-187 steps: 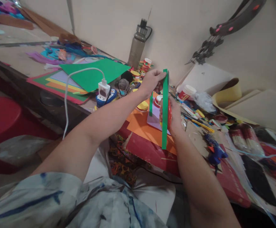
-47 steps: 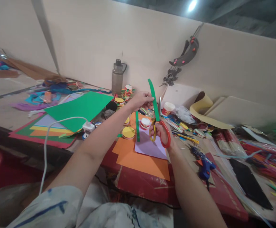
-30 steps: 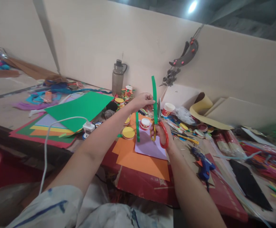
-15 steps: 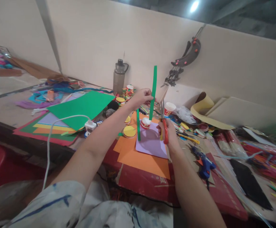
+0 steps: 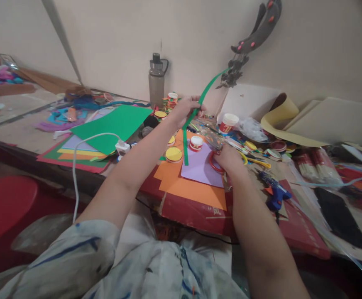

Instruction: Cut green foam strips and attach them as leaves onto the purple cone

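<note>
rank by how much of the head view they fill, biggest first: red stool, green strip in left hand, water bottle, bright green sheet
1. Red stool, though partly out of view
2. Bright green sheet
3. Water bottle
4. Green strip, long but thin

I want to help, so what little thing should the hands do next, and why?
Maybe let go of the scissors: the right hand is down low with them at the edge of the purple sheet, while only the left hand holds up the green strip. A free right hand could probably steady its loose, curving end.
</note>
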The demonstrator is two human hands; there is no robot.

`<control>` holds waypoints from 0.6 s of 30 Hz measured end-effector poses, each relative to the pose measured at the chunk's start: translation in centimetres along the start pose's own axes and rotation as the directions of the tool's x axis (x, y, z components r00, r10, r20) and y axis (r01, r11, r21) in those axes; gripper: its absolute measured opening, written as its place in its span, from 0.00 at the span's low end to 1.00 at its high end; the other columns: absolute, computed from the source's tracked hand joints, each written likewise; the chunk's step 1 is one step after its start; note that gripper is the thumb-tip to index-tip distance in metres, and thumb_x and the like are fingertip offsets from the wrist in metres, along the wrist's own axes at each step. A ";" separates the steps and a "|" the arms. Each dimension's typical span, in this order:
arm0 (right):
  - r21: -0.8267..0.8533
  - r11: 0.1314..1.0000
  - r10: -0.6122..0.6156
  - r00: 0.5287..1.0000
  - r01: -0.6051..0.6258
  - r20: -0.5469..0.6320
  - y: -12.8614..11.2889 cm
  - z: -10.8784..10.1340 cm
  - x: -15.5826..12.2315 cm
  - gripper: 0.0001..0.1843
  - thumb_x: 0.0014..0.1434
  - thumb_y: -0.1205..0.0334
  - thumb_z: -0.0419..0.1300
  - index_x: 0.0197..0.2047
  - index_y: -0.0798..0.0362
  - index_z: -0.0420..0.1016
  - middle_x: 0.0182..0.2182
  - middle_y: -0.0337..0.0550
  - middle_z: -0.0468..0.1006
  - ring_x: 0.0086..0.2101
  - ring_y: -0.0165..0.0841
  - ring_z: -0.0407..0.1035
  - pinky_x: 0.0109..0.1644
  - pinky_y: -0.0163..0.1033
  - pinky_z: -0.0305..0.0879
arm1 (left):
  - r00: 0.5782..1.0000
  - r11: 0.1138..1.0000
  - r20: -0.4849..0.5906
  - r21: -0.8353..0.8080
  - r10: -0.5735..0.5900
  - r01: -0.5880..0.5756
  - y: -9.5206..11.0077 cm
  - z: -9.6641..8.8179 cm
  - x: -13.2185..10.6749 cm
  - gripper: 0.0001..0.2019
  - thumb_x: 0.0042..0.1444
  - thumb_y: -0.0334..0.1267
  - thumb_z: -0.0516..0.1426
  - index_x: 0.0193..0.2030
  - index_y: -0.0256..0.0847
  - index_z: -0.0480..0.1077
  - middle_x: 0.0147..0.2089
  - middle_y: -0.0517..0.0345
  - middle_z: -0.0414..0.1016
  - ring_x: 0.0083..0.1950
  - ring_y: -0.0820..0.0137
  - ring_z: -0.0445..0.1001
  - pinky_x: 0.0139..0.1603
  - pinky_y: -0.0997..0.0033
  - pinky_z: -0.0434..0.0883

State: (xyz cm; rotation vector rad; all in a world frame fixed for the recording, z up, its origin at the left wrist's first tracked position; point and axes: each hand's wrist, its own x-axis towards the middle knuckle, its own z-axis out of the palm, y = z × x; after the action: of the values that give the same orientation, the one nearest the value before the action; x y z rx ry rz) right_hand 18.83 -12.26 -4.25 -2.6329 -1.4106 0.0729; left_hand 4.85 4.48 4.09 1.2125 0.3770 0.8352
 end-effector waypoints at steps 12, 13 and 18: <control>0.151 0.864 -0.407 0.843 0.480 -0.351 -2.8 1.4 -1.2 0.21 0.68 0.64 0.55 0.61 0.57 0.76 0.55 0.62 0.74 0.56 0.50 0.68 0.62 0.54 0.63 | 0.973 0.916 -0.228 -0.380 0.042 -0.128 0.4 -4.6 -3.2 0.09 0.69 0.31 0.52 0.39 0.40 0.73 0.25 0.63 0.71 0.21 0.81 0.62 0.21 0.77 0.56; 0.128 0.863 -0.423 0.837 0.489 -0.347 -3.2 1.7 -1.3 0.22 0.68 0.64 0.55 0.63 0.57 0.75 0.56 0.62 0.73 0.57 0.51 0.67 0.62 0.56 0.62 | 0.972 0.911 -0.228 -0.388 0.049 -0.137 0.5 -4.7 -3.3 0.10 0.71 0.32 0.52 0.39 0.40 0.73 0.25 0.63 0.71 0.21 0.81 0.61 0.20 0.77 0.56; -0.060 0.876 -0.476 0.835 0.479 -0.275 -5.5 1.5 -1.6 0.34 0.65 0.68 0.57 0.74 0.53 0.65 0.68 0.63 0.65 0.61 0.58 0.60 0.61 0.63 0.59 | 0.983 0.915 -0.185 -0.396 0.002 -0.076 0.5 -4.2 -3.3 0.13 0.73 0.31 0.51 0.37 0.36 0.72 0.24 0.63 0.68 0.20 0.83 0.57 0.18 0.80 0.49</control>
State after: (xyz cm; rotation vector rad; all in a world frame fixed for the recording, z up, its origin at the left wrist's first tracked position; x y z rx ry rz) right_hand 13.25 -10.37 -4.87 -2.0881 -1.8915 -0.3385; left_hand -0.31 4.88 2.57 0.7648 0.3089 1.0060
